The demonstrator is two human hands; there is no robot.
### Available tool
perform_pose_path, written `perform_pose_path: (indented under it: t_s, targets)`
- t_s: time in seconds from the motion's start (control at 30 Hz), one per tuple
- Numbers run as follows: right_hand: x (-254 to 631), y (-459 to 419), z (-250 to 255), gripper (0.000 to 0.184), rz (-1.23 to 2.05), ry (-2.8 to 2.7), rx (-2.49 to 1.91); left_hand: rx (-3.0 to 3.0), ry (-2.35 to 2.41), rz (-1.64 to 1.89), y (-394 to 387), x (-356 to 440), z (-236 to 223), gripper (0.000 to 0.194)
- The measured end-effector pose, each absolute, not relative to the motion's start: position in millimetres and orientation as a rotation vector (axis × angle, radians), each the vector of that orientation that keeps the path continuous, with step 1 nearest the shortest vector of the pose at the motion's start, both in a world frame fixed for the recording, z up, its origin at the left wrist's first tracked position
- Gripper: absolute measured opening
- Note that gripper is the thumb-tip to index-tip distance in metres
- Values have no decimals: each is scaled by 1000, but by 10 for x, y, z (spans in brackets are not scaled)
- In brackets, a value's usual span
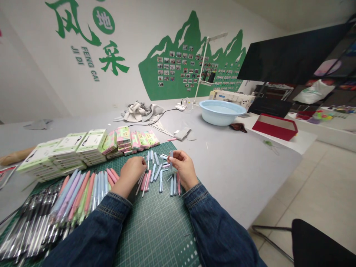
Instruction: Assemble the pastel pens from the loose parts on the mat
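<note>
My right hand pinches a small light-blue pen cap upright between thumb and fingers. My left hand is closed, its fingertips turned down at the edge of a loose pile of pen caps; what it holds, if anything, is hidden. Thin white sticks stick out beside its fingers. Blue caps lie scattered between the hands, with a few pink ones near the left hand. More blue and pink caps lie below the right hand. All rest on a green cutting mat.
Left of my forearm lie rows of pastel pens and clear black-tipped pens. White-green boxes and small pink-green boxes stand behind. A blue basin, cloth heap, red box and black chair are around.
</note>
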State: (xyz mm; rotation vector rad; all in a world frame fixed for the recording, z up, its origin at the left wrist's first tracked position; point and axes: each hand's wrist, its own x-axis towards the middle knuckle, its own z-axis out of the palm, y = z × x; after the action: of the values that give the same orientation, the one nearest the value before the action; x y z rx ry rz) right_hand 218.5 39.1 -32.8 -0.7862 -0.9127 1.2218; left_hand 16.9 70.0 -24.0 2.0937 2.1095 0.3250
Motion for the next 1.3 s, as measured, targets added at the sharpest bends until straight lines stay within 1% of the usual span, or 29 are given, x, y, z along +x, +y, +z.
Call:
perform_pose_path:
  t_s: [0.17,0.43,0.57,0.73,0.9,1.0,1.1,1.3]
  targets:
    - [2183,386,-329,23,1239,-908,-783,2038,2192,296,765,139,-235,17]
    - [2171,373,-314,22,1253,-913,-785,1984,2226,228,882,372,-352,33]
    - [2171,378,-316,22,1255,-904,-784,1932,2243,171,936,365,-371,32]
    - [2168,387,-321,22,1255,-913,-790,1963,2169,123,976,144,-297,32]
    - [2165,393,-337,22,1257,-908,-793,2019,2082,88,805,-26,-276,16]
    - [2151,388,-349,21,1266,-923,-788,2034,2093,81,681,-7,-313,12]
    - [2134,377,-353,21,1274,-933,-785,2039,2118,89,636,24,-306,11]
    - [2122,371,-347,23,1319,-900,-790,2037,2076,100,674,-74,-153,18]
